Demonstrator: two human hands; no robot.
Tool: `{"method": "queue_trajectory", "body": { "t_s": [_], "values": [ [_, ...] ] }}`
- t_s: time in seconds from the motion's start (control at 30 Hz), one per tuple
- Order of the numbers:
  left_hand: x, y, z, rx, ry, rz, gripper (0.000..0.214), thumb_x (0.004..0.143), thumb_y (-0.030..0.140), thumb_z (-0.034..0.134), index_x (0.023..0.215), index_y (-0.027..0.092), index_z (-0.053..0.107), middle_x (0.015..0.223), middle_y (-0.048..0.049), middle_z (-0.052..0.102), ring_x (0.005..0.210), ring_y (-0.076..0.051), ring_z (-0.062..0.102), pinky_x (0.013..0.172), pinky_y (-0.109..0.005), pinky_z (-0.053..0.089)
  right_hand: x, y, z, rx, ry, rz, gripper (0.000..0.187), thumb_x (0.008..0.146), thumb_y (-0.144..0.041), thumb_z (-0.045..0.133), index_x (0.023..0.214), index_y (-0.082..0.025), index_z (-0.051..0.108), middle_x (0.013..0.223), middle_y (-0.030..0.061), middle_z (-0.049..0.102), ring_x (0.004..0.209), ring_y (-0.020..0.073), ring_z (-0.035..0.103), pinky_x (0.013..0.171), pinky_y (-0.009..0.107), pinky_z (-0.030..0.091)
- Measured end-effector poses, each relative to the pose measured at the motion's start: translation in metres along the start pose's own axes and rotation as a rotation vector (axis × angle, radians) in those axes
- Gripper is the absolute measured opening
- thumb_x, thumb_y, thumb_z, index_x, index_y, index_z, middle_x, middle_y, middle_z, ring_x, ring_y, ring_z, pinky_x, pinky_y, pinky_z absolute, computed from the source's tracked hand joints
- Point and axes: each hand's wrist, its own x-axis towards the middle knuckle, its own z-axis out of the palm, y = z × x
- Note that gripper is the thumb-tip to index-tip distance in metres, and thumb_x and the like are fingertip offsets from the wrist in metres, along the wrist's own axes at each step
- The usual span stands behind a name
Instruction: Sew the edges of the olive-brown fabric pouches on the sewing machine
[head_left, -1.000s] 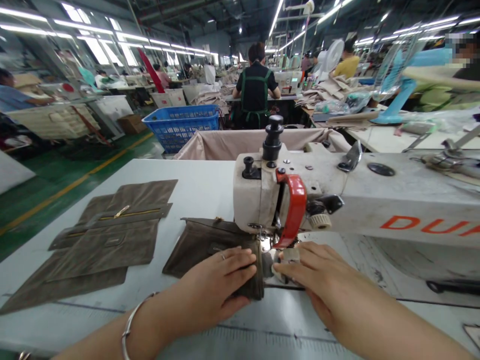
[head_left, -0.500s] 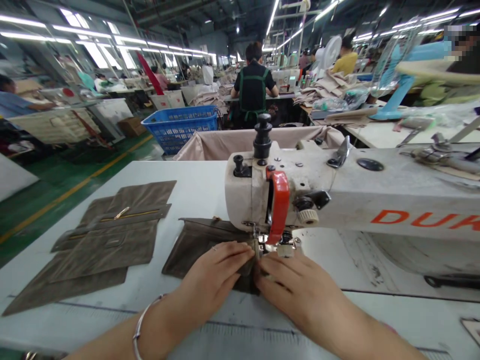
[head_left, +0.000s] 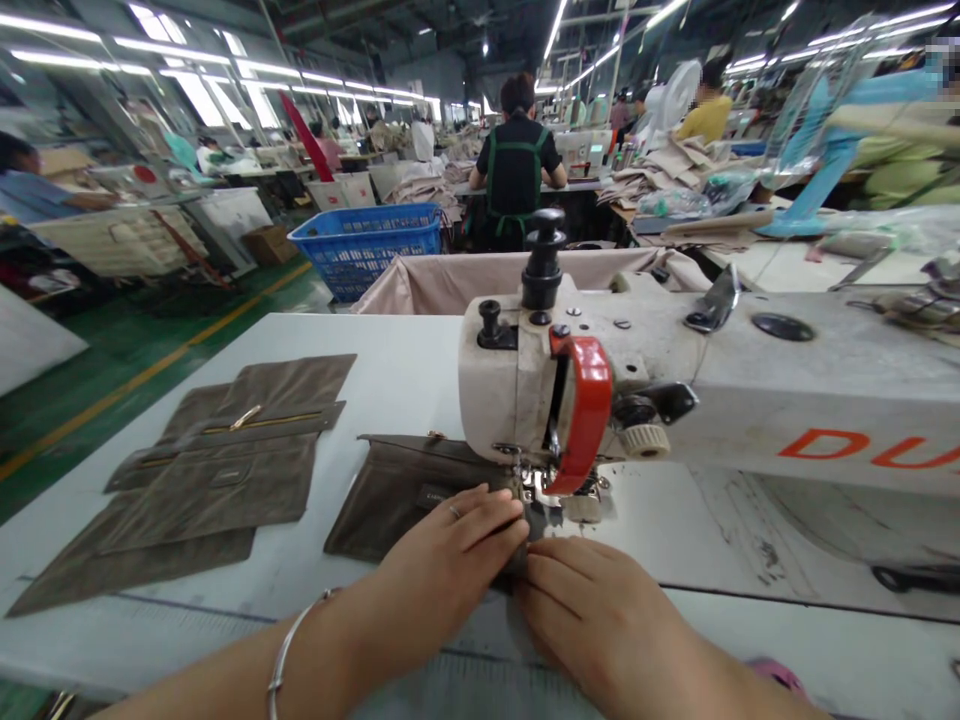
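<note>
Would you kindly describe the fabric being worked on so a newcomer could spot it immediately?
Find the white sewing machine with a red guard. On the table at its needle end lies a brown fabric piece. Unlike the overlapping pieces farther left, it sits under the left hand.

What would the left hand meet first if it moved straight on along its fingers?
Most likely the metal presser foot under the head of the sewing machine, just ahead of the left hand, though depth there is hard to judge.
</note>
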Motion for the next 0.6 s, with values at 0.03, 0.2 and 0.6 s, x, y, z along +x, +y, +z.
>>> {"method": "queue_trajectory", "body": {
  "t_s": [0.03,0.2,0.6],
  "values": [
    [0.000,-0.001,0.003,0.013,-0.037,0.005,0.032,0.100,0.014,0.044,0.129,0.011,0.055,0.138,-0.0086,0.058,0.134,-0.018,0.047,0.120,-0.034,0.035,-0.001,0.000,0.000,0.016,0.005,0.005,0.026,0.097,-0.007,0.047,0.079,-0.015,0.065,0.080,0.0048,0.066,0.080,0.0181,0.062,0.077,0.030,0.056],
    [0.002,-0.006,0.008,0.036,-0.110,0.018,0.033,0.099,0.021,0.051,0.130,0.013,0.055,0.140,-0.0083,0.056,0.136,-0.020,0.044,0.121,-0.038,0.034,-0.002,0.000,-0.003,0.100,0.016,0.044,0.027,0.100,-0.011,0.045,0.086,-0.015,0.068,0.087,0.0062,0.070,0.090,0.0181,0.066,0.083,0.029,0.057],
    [0.014,-0.021,0.002,0.003,-0.048,0.020,0.031,0.097,0.009,0.046,0.127,0.011,0.053,0.127,-0.0125,0.059,0.129,-0.024,0.050,0.116,-0.039,0.039,0.003,0.004,0.000,0.033,0.076,0.080,0.026,0.098,-0.011,0.044,0.102,-0.012,0.070,0.097,0.0081,0.073,0.099,0.0218,0.067,0.087,0.035,0.058]
  ]
}}
